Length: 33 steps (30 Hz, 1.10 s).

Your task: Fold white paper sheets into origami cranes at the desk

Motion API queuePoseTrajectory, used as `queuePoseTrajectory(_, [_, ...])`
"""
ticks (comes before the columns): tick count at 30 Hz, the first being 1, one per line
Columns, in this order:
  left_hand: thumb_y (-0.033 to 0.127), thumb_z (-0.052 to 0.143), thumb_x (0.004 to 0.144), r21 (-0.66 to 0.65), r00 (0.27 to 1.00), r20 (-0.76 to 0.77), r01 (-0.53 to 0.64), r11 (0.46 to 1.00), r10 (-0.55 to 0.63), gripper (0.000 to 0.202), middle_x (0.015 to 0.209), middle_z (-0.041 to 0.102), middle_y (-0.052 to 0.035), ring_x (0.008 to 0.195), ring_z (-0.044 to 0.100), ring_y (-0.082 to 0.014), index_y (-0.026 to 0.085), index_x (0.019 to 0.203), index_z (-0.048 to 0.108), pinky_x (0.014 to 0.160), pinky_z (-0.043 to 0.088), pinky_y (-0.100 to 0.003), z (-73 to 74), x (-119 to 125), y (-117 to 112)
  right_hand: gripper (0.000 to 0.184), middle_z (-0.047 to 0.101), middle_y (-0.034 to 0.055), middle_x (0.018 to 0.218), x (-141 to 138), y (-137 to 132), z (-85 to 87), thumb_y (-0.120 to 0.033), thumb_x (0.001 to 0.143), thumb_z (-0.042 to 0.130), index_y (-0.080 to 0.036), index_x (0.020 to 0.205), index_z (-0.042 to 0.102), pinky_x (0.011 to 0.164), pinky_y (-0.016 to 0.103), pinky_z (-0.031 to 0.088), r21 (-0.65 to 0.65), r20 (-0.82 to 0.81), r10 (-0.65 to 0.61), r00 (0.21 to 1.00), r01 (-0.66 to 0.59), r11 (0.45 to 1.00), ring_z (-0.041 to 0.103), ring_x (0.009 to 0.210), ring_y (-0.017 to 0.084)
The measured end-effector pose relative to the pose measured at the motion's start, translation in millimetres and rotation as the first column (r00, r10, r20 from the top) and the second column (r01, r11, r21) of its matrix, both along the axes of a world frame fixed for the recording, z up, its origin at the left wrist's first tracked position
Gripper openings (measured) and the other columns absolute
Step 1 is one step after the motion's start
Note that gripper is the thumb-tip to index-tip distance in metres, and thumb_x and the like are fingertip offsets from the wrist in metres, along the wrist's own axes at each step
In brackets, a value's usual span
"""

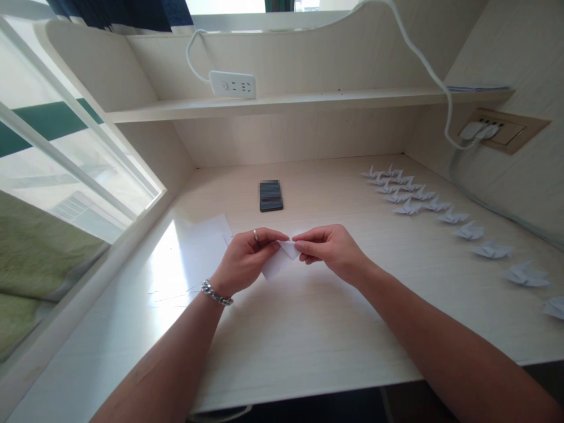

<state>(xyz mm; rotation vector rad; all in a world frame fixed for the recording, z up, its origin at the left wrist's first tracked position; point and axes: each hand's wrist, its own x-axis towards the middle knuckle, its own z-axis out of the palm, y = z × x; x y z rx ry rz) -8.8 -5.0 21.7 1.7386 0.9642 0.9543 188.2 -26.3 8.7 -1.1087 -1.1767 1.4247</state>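
Folded white paper point(282, 258) held just above counter point(308, 329), pinched between my left hand point(247, 258) and right hand point(330, 249), fingertips closed on its top edge. Loose sheets point(202, 247) lie left. Paper cranes point(440, 205) rowed right. Phone point(270, 195) behind.

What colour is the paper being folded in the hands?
White, seen in the head view: the folded paper pinched between left hand and right hand.

paper cranes point(469, 230): about 16 | phone point(271, 196): 1 | power strip point(232, 84): 1 | hands: 2
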Motion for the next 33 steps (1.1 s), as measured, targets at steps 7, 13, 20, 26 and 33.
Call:
queuePoseTrajectory(7, [0.036,0.066,0.082,-0.204,0.99,0.13,-0.026,0.979,0.054,0.033,0.085,0.075,-0.0082,0.067,0.065,-0.0157,0.014,0.107,0.068,0.058,0.049,-0.024,-0.2,0.1,2.8,0.037,0.07,0.0053,0.062,-1.9,-0.3,-2.8,-0.037,0.06,0.086,-0.013,0.087,0.078,0.061,0.03,0.056,0.004,0.002,-0.074,0.997,0.074,0.997,0.063,0.057,0.013])
queuePoseTrajectory(13, [0.037,0.077,0.072,-0.118,0.998,-0.036,-0.046,0.992,0.042,0.028,0.084,0.075,-0.007,0.073,0.067,-0.0175,0.014,0.089,0.073,0.061,0.051,-0.025,-4.0,0.3,3.2,0.036,0.072,0.0064,0.068,-3.1,-1.5,-4.6,-0.036,0.061,0.086,-0.013,0.088,0.078,0.066,0.031,0.057,0.016,0.019,-0.01,1.0,0.01,1.0,0.066,0.064,0.015])
queuePoseTrajectory(20, [0.035,0.077,0.071,-0.116,0.996,-0.072,-0.066,0.991,0.058,0.025,0.082,0.076,-0.0062,0.071,0.068,-0.0181,0.016,0.087,0.075,0.058,0.052,-0.025,-5.2,0.3,2.8,0.037,0.073,0.0066,0.07,-4.6,-1.4,-4.5,-0.041,0.062,0.084,-0.014,0.086,0.078,0.066,0.032,0.058,-0.027,0.036,0.008,0.999,-0.007,1.0,0.067,0.063,0.015])
queuePoseTrajectory(26, [0.037,0.075,0.072,-0.106,0.997,-0.059,-0.062,0.992,0.056,0.026,0.082,0.076,-0.0076,0.073,0.069,-0.0199,0.015,0.086,0.076,0.06,0.053,-0.026,-4.3,0.8,2.8,0.038,0.072,0.0063,0.069,-4.8,-0.1,-7.1,-0.039,0.058,0.087,-0.014,0.086,0.079,0.068,0.034,0.058,-0.026,0.009,0.005,1.0,-0.005,1.0,0.066,0.063,0.015])
queuePoseTrajectory(33, [0.034,0.078,0.07,-0.133,0.995,-0.038,-0.098,0.986,0.094,0.023,0.077,0.075,-0.0065,0.068,0.067,-0.0177,0.015,0.082,0.076,0.057,0.05,-0.025,-5.4,1.2,2.4,0.039,0.072,0.0057,0.068,-6.3,-0.3,-7.7,-0.037,0.055,0.088,-0.013,0.084,0.078,0.069,0.034,0.058,-0.038,0.0,0.001,1.0,-0.001,0.999,0.066,0.063,0.015])
